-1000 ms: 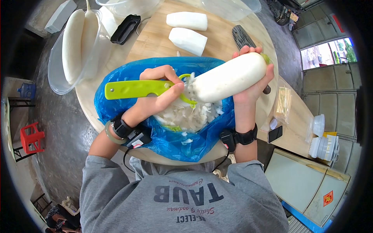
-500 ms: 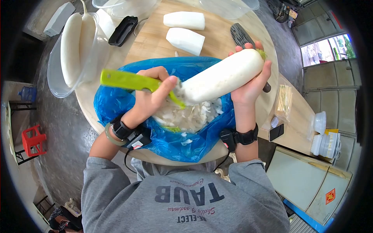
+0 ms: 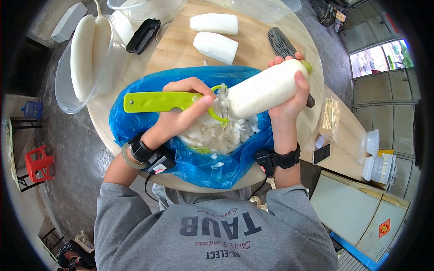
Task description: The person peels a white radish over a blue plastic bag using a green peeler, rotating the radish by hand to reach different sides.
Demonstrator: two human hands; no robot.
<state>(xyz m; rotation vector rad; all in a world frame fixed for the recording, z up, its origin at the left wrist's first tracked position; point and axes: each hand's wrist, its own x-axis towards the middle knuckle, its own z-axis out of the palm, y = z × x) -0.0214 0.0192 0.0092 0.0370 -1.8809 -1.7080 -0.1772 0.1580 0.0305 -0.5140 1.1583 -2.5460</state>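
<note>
My left hand (image 3: 181,106) is closed round the neck of a lime-green peeler (image 3: 151,102), whose handle points left. The peeler's blade end is at the near left end of a white radish (image 3: 264,90). My right hand (image 3: 291,92) grips that radish by its other end, where a green stem stub shows, and holds it tilted up to the right. Beneath both hands lies an open blue plastic bag (image 3: 221,174) with a heap of pale peelings (image 3: 226,137) in it.
Two peeled radish pieces (image 3: 214,47) lie on a wooden cutting board (image 3: 174,49), with a dark-bladed knife (image 3: 282,41) at its right. Whole radishes (image 3: 82,58) rest in a clear tub (image 3: 72,106) at left. A black holder (image 3: 143,36) stands near the board; skewers (image 3: 331,115) and a phone (image 3: 321,154) are farther right.
The peeler has moved right and slightly up, its head turning more upright against the radish. The radish has shifted slightly right in my right hand, whose thumb now lies across it.
</note>
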